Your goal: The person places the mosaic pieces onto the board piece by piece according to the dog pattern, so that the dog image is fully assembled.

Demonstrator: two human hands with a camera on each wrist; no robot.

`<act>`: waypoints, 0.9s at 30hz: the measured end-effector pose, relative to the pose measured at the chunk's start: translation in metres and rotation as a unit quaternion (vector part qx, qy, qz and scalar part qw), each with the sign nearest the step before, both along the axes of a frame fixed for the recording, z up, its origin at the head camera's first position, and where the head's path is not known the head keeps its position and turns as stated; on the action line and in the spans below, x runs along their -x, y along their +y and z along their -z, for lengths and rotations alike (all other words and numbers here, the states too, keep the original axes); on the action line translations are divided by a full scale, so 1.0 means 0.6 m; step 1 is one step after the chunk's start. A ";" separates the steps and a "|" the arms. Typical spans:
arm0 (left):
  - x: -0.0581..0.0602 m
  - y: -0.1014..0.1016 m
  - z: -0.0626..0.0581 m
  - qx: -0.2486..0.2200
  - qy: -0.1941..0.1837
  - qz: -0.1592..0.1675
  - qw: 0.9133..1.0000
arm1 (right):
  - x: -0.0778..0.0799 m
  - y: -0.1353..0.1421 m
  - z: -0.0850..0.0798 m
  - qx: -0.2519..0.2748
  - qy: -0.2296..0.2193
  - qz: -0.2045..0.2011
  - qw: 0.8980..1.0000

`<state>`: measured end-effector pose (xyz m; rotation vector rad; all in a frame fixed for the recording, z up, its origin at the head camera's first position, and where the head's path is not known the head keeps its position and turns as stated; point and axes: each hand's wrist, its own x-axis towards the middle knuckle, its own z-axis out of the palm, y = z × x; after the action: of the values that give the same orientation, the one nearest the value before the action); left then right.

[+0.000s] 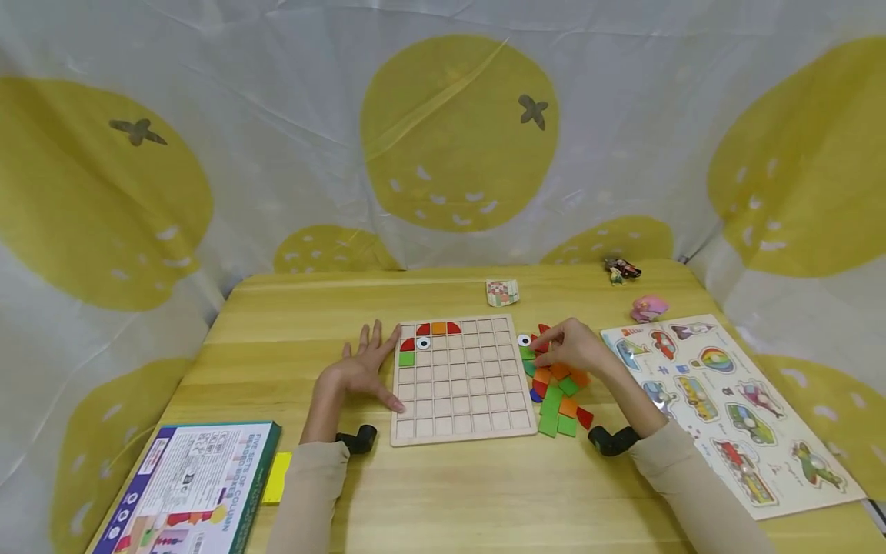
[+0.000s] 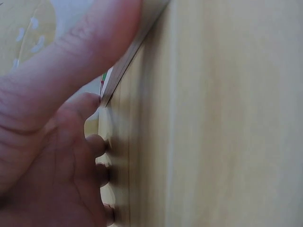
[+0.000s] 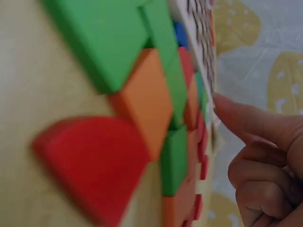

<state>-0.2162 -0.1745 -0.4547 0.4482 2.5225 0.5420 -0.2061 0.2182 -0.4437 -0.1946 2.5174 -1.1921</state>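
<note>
Little blocks: the loose pile [image 1: 552,400] is on the table [image 1: 457,492], just right of the board [image 1: 457,382]; a few more sit in its top left squares.
How they feel: likely light and hard, like painted wood; smooth tops could slip, but they should not break easily.
Where to hold: pinch two side edges; the red curved block [image 1: 584,418] looks best held by its straight sides.
Board: looks stiff and flat, and may slide if bumped, so hold its edge.
Left hand [image 1: 360,371]: fingers spread wide, first finger and thumb touching the board's left edge.
Right hand [image 1: 580,348]: fingers bent at the pile's far end; I cannot tell if they hold a block.
</note>
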 end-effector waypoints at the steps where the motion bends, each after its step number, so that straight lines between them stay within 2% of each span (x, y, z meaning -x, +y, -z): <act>1: -0.001 -0.001 0.001 0.000 -0.002 -0.001 1.000 | -0.002 0.005 0.005 -0.002 -0.003 0.003 1.000; 8: -0.003 -0.003 0.002 -0.005 0.003 0.001 1.000 | 0.011 0.025 0.024 0.003 0.011 0.069 0.998; 13: -0.005 -0.001 0.003 0.005 0.003 0.003 1.000 | 0.022 0.030 0.030 -0.017 0.011 0.067 0.998; 18: -0.006 0.001 0.004 0.008 0.003 0.007 1.000 | 0.019 0.042 0.030 -0.064 0.026 0.085 0.994; 22: -0.005 0.001 0.001 0.008 0.010 0.006 1.000 | 0.017 0.051 0.026 -0.082 0.030 0.080 0.993; 27: -0.004 -0.002 -0.001 0.007 0.005 0.003 1.000 | 0.025 0.057 0.028 -0.021 -0.008 0.040 0.999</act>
<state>-0.2138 -0.1755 -0.4539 0.4560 2.5326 0.5208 -0.2210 0.2524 -0.4604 -0.0736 2.5563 -1.1641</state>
